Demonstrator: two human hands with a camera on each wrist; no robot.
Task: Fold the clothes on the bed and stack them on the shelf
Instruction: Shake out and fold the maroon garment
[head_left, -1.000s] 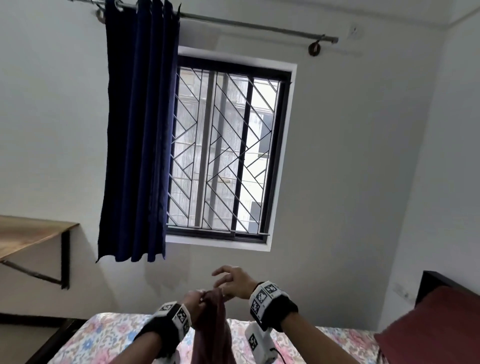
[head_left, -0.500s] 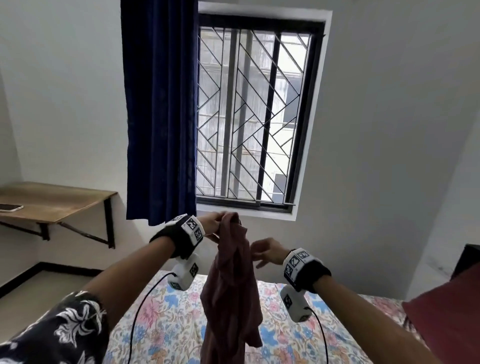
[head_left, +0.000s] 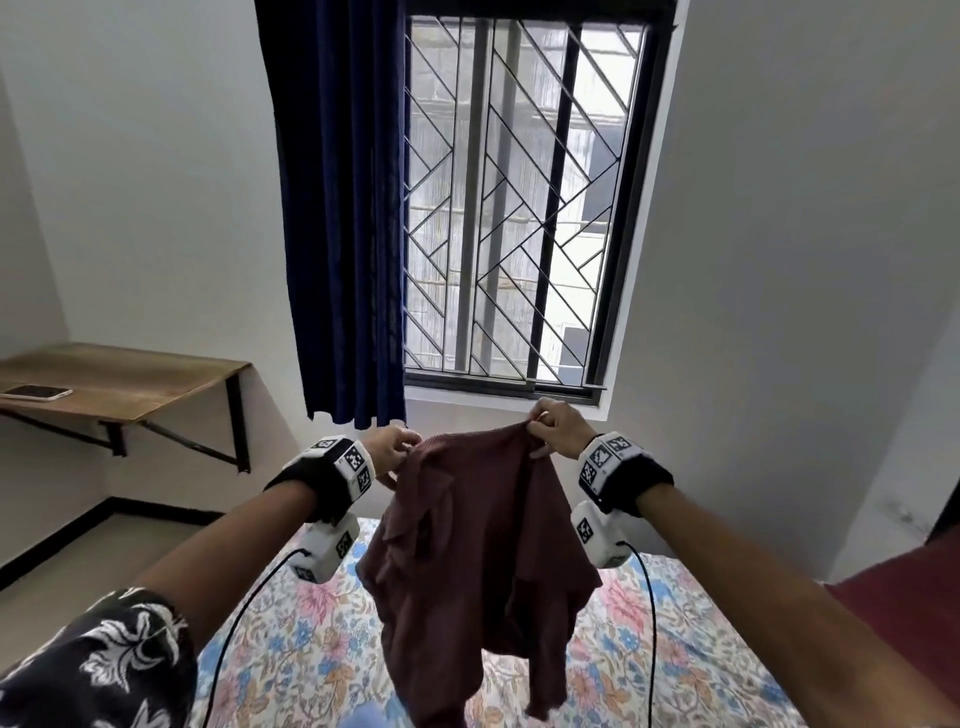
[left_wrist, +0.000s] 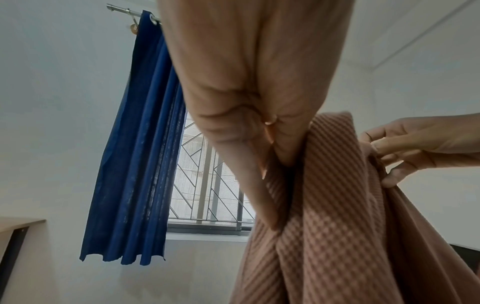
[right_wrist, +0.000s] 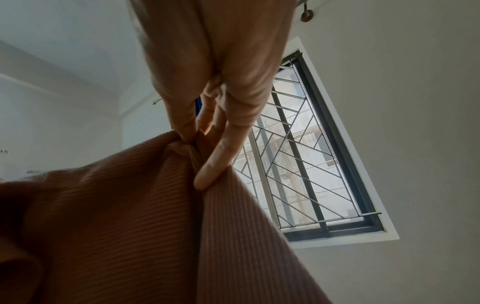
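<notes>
Pinching the top edge of a maroon ribbed garment, the left hand and right hand grip opposite ends of that edge, fingers curled tight on the cloth. The garment hangs between them, in the air above the floral bedsheet. Behind: barred window, navy curtain. At left, wooden wall shelf carrying a phone.
</notes>
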